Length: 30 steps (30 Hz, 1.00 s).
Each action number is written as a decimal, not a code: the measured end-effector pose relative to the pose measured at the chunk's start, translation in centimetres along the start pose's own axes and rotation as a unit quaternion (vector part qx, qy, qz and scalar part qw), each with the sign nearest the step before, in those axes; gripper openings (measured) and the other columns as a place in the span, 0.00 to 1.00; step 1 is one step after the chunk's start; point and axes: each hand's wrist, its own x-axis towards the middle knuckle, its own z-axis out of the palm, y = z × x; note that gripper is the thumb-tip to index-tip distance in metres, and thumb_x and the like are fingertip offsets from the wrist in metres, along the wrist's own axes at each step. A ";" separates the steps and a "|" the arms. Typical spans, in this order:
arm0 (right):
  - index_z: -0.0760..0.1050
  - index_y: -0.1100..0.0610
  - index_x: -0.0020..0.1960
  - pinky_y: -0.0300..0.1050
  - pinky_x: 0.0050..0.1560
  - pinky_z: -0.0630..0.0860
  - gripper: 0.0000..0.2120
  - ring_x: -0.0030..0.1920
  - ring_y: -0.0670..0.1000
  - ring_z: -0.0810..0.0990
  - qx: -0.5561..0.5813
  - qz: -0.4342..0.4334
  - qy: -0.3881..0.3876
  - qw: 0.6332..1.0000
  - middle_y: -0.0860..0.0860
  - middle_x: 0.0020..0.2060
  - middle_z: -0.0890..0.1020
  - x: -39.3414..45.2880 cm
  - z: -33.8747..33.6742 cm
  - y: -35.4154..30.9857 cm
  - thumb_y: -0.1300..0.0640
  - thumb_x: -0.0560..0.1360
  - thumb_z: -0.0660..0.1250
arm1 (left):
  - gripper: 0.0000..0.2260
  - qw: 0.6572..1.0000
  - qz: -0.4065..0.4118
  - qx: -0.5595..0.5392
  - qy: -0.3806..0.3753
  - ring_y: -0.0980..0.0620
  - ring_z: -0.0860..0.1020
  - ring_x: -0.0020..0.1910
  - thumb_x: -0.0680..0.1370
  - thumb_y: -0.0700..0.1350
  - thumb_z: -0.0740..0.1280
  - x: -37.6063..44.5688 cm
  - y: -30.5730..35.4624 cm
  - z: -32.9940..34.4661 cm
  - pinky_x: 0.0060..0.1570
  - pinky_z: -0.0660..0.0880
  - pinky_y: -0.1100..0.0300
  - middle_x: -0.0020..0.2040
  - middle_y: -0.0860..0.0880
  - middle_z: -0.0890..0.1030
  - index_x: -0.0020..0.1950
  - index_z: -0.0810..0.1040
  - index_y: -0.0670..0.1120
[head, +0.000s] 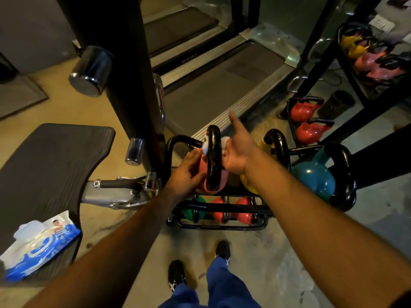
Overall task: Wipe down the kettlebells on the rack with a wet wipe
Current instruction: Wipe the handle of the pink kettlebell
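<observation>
- Your shoes (176, 275) sit lowest in view on the concrete floor, just short of the rack (222, 226).
- Left hand (186, 172) lies against the pink kettlebell (203, 172) at the rack's top left end, fingers mostly straight on the body, thumb near the black handle (213, 156).
- Right hand (239, 150) is on the handle's other side, thumb sticking up; the wet wipe (205, 146) shows white around the handle, but can't tell which fingers hold it.
- Yellow kettlebell (246, 182) crowds your right wrist, teal kettlebell (315, 176) beyond.
- Wipes pack (37, 245) is on the bench's near edge, far left.
</observation>
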 end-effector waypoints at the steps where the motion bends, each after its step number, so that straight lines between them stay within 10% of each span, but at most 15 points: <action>1: 0.69 0.67 0.71 0.55 0.51 0.82 0.50 0.48 0.63 0.85 0.032 -0.003 0.029 0.999 0.66 0.53 0.83 0.4 0.6 -0.7 0.27 0.67 0.70 | 0.35 1.000 -0.008 -0.001 0.000 0.53 0.59 0.79 0.72 0.66 0.68 0.2 -0.6 0.0 0.75 0.62 0.42 0.79 0.56 0.61 0.77 0.61 0.64; 6: 0.77 0.64 0.56 0.49 0.48 0.81 0.36 0.42 0.57 0.85 -0.060 0.029 0.019 0.998 0.60 0.41 0.84 0.1 0.6 0.2 0.30 0.72 0.67 | 0.34 1.000 -0.014 -0.015 0.009 0.50 0.64 0.77 0.73 0.62 0.68 0.3 -1.3 0.3 0.73 0.65 0.40 0.77 0.51 0.66 0.77 0.64 0.58; 12: 0.62 0.70 0.74 0.61 0.56 0.78 0.50 0.61 0.68 0.78 0.010 0.002 0.012 1.000 0.70 0.61 0.78 -1.9 0.0 -3.7 0.31 0.71 0.68 | 0.31 0.999 -0.027 -0.032 0.008 0.53 0.61 0.78 0.71 0.62 0.70 0.2 -1.2 0.2 0.74 0.64 0.41 0.79 0.56 0.61 0.72 0.62 0.72; 18: 0.72 0.71 0.58 0.57 0.71 0.71 0.43 0.74 0.63 0.70 -0.037 0.019 0.009 0.999 0.64 0.72 0.71 -0.7 1.0 -3.1 0.30 0.71 0.68 | 0.36 1.000 -0.009 -0.009 0.010 0.53 0.62 0.77 0.71 0.70 0.68 0.2 -1.5 0.5 0.73 0.65 0.40 0.78 0.56 0.63 0.77 0.61 0.64; 23: 0.57 0.64 0.79 0.57 0.48 0.82 0.54 0.61 0.65 0.77 -0.075 0.050 0.047 0.995 0.64 0.68 0.72 0.1 1.7 -4.8 0.31 0.68 0.72 | 0.29 0.999 -0.004 -0.034 0.007 0.55 0.68 0.74 0.72 0.61 0.69 0.1 -0.4 0.6 0.71 0.70 0.44 0.75 0.60 0.65 0.70 0.63 0.75; 30: 0.58 0.62 0.78 0.58 0.59 0.78 0.51 0.53 0.61 0.83 -0.012 0.011 0.015 1.000 0.66 0.64 0.77 1.1 2.2 -2.5 0.31 0.69 0.72 | 0.33 0.999 -0.018 -0.038 0.019 0.55 0.61 0.78 0.71 0.63 0.70 0.1 -1.1 0.7 0.75 0.64 0.42 0.80 0.56 0.59 0.73 0.61 0.71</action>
